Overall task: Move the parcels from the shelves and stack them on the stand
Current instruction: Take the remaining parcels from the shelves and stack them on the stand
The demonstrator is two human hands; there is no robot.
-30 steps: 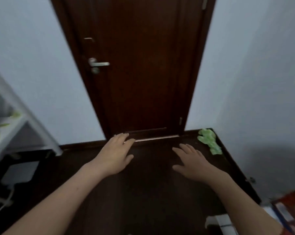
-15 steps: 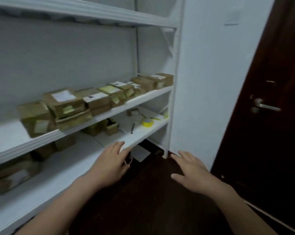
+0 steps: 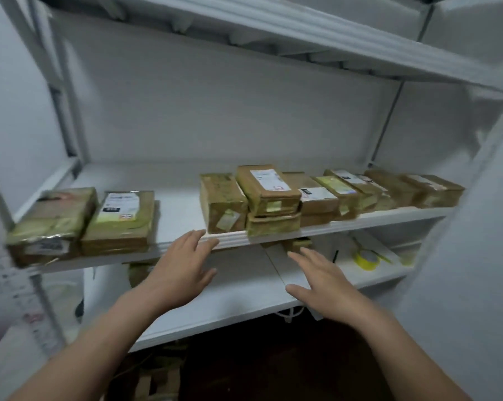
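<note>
Several brown taped parcels sit on the middle shelf [image 3: 180,198] of a white rack. Two flat ones lie at the left, one with a white label [image 3: 120,219]. A cluster runs from the centre to the right, with a labelled parcel [image 3: 269,188] stacked on another. My left hand [image 3: 183,267] is open, its fingertips just below the shelf's front edge near the centre. My right hand [image 3: 322,280] is open too, lower and to the right, in front of the lower shelf. Neither hand touches a parcel. The stand is out of view.
The lower shelf [image 3: 244,293] holds a yellow tape roll [image 3: 366,259], a dark pen and a few small parcels partly hidden behind my hands. An upper shelf [image 3: 302,33] overhangs. Cardboard scraps lie on the dark floor [image 3: 244,366] under the rack.
My view has swung left from the dark door to face the rack head-on. Both hands stay open and now reach toward the middle shelf.
</note>
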